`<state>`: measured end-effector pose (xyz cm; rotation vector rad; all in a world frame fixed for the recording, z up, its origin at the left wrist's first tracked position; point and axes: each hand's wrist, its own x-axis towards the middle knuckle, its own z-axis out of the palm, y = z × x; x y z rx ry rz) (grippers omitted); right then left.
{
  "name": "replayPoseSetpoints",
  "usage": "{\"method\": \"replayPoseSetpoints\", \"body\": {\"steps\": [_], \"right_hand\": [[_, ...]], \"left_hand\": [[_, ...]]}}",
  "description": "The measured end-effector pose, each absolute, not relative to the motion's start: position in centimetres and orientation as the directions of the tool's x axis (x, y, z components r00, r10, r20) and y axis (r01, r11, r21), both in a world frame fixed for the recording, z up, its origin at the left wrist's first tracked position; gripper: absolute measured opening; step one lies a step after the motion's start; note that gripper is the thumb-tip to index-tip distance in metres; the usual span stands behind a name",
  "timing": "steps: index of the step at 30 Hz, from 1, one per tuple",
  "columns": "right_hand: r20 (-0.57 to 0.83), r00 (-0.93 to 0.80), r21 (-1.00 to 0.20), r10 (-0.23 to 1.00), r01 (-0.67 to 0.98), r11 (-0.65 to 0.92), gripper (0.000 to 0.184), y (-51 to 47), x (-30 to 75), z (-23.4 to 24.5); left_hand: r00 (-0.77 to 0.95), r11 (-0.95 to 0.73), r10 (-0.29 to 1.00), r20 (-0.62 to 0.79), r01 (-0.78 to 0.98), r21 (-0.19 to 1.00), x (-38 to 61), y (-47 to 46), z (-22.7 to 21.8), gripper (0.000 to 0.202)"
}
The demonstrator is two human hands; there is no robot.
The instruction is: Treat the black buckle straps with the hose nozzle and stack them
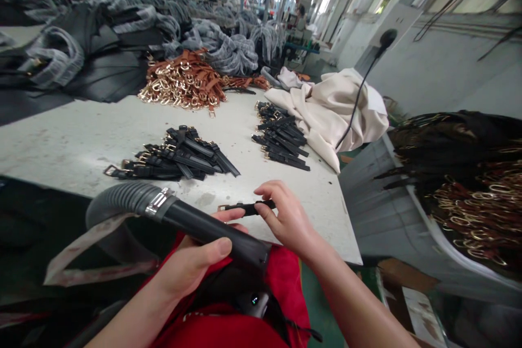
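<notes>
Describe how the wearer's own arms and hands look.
The left hand and right hand are ungloved, with short-looking nails. Both forearms are bare as far as they show; no sleeve or watch is visible.

Your 2 hands, left hand (204, 255) and right hand (287, 215), are bare, as are your 2 forearms (346, 277). You wear a red garment (232, 333) with pale lettering (191, 316), partly cut off. Against your front are a black patch (218, 289), a small grey device (258, 304) with green glints, and a thin dark cord (304, 330).
</notes>
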<state>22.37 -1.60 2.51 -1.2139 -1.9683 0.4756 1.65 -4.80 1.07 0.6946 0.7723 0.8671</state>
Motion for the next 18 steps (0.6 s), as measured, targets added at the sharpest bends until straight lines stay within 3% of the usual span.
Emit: {"method": "replayPoseSetpoints", "body": {"steps": [2, 5, 12, 18], "right_hand": [[0.481, -0.179, -0.555, 0.858, 0.695, 0.457, 0.005, -1.7, 22.4, 2.5], [0.487, -0.200, -0.491, 0.850, 0.742, 0.456, 0.009, -2.0, 22.2, 2.7], [0.287, -0.076, -0.748, 0.955, 0.605, 0.273, 0.010, -2.3, 21.2, 2.9], [0.194, -0.030, -0.810, 0.981, 0.560, 0.177, 0.010, -2.4, 21.1, 3.4]], "left_hand": [[0.406, 0.468, 0.861, -0.305, -0.402, 0.787, 1.8, -4.9, 1.1, 0.057], [0.386, 0.470, 0.865, -0.321, -0.396, 0.789, 2.1, -5.3, 1.2, 0.060], [0.425, 0.497, 0.837, -0.345, -0.327, 0.804, 2.3, -5.9, 1.5, 0.069], [0.452, 0.459, 0.833, -0.320, -0.241, 0.855, 2.5, -6.3, 2.6, 0.065]]}}
